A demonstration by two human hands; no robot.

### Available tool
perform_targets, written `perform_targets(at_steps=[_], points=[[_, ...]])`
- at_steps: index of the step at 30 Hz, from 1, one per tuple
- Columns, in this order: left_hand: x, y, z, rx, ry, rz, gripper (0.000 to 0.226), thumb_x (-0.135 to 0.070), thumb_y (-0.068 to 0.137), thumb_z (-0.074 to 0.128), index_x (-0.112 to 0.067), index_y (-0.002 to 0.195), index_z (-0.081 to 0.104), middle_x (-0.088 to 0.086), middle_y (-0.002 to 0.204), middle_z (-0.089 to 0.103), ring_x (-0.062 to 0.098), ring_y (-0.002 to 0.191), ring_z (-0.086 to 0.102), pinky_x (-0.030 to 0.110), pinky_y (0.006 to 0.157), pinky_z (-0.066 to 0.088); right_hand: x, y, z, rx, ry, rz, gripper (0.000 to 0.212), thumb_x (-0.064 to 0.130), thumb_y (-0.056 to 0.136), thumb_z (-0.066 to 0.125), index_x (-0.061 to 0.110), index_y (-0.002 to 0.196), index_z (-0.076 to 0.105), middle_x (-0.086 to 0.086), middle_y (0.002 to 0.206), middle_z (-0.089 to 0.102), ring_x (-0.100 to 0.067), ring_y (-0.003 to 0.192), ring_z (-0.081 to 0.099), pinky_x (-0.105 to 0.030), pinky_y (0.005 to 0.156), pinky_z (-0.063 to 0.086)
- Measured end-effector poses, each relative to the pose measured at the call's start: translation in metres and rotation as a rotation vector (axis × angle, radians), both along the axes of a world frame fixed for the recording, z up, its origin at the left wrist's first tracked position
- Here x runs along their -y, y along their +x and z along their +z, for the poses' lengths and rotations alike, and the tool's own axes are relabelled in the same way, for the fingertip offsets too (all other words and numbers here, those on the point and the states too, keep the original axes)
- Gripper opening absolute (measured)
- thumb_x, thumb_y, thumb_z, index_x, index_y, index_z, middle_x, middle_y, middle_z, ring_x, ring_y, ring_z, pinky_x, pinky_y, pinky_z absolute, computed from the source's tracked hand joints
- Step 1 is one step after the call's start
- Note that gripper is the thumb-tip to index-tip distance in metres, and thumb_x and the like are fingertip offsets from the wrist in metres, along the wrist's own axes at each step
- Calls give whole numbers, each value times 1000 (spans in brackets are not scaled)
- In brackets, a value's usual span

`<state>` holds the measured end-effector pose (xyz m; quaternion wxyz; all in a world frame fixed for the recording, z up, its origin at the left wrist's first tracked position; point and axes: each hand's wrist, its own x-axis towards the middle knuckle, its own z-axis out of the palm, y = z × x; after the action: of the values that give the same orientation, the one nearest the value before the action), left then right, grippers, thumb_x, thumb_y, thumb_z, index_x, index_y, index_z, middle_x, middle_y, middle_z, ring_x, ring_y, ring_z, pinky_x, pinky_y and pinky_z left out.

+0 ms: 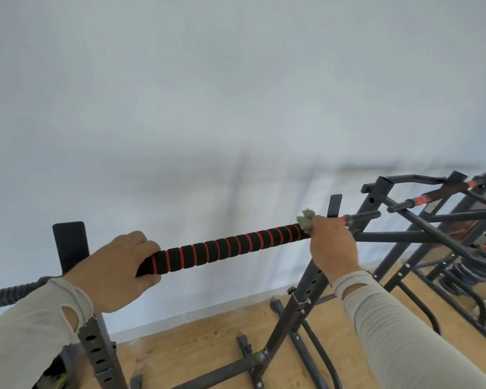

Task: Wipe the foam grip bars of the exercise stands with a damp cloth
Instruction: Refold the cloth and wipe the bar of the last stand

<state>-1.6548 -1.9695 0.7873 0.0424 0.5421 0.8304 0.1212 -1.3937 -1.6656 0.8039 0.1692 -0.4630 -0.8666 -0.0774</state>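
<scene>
Nearest, two forearms in pale ribbed sleeves reach forward, each cuff with a thumb-hole slit. Left hand wraps its fingers over the near end of the foam grip bar, thumb underneath; firm hold. Right hand closes around the far end of the same bar, with a grey-green cloth bunched under its fingers; a tuft of cloth sticks up just left of the knuckles, touching the foam.

Bar: black foam with thin red rings, running from lower left to upper right, resting across a black stand. Left upright is perforated, topped by a flat black plate behind the left wrist. Right upright slants down to a base on the floor. Beyond the left hand, a bare ridged section of bar runs off the left edge; beyond the right hand, a threaded end pokes out.

Farther right, a second black stand carries another bar with orange-red collars. Coiled dark springs lie beneath it. Wooden floor below; pale wall behind everything.
</scene>
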Motion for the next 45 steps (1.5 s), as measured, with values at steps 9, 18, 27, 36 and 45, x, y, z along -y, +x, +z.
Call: perform_targets(at_steps=[9,18,27,36,45], points=[[5,10,2,30,64,85,51,-49,99,46,-31,143,27,-11,111,58,7,97,57,26,86,48,44,-29,-14,-185,-9,85,4,13,97,55,13,96,59,2,71,57,-17,63,58,-29,56,49],[8,9,7,32,8,39,23,-42,97,48,-30,113,38,-10,79,60,14,69,59,24,58,35,195,-129,-54,-436,-2,893,22,1,91,53,13,96,70,-1,98,74,-20,99,66,-32,108,43],[5,5,1,-3,-8,95,21,-35,95,59,-32,98,38,-8,78,55,8,62,54,21,57,38,109,-80,-46,-357,166,669,16,1,87,58,14,92,67,-1,90,72,-20,94,62,-34,89,54],[7,-6,0,44,-1,-28,14,-44,98,50,-49,109,43,-22,102,45,0,101,46,24,92,42,-22,4,-15,-201,-100,-119,12,6,96,50,15,89,50,-7,83,60,-15,57,51,-30,51,40],[9,5,4,11,16,65,13,-48,101,37,-36,105,38,-9,73,61,9,64,58,28,62,48,69,-43,-31,-474,-26,157,17,19,99,56,18,82,57,6,73,61,-18,68,59,-40,66,54]])
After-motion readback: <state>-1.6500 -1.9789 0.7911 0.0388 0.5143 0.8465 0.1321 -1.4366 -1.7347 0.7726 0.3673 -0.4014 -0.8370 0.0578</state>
